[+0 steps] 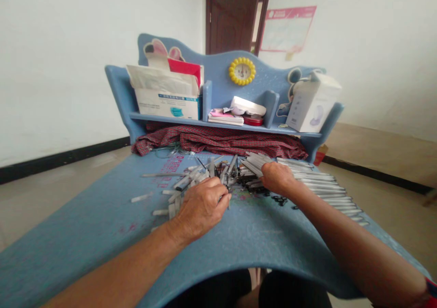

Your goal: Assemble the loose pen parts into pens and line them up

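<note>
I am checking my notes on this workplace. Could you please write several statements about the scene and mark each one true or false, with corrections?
1. The left hand is beside loose pale pieces. True.
2. The right hand touches the red tin on the shelf. False: the right hand touches a bundle of pale sticks.
3. The checked cloth lies beneath the blue shelf. True.
4. The yellow-rimmed clock hangs on the door. False: the clock is on the blue shelf's back panel.
</note>
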Demonstrator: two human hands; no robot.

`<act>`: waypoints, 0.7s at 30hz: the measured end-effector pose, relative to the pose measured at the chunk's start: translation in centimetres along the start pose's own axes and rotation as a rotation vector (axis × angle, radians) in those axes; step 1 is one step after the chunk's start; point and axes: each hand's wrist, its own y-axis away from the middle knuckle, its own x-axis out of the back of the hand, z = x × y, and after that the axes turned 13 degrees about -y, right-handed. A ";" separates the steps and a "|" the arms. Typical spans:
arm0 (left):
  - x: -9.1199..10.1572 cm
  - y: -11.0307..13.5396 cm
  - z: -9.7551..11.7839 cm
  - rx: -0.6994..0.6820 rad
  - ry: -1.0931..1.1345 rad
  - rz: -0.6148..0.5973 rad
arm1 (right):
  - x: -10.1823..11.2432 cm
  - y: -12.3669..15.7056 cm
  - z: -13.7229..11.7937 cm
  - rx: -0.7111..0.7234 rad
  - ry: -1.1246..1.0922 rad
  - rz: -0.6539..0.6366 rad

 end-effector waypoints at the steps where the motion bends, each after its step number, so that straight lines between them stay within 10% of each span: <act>1: 0.0 0.0 0.0 -0.007 -0.006 0.003 | 0.0 -0.2 0.0 -0.015 -0.018 -0.010; 14: 0.0 0.1 0.0 -0.060 -0.063 0.038 | 0.4 -0.3 1.5 -0.102 -0.422 -0.209; 21: 0.8 -0.1 0.7 -0.147 -0.135 0.206 | 2.2 3.8 -0.4 0.112 -0.521 -0.241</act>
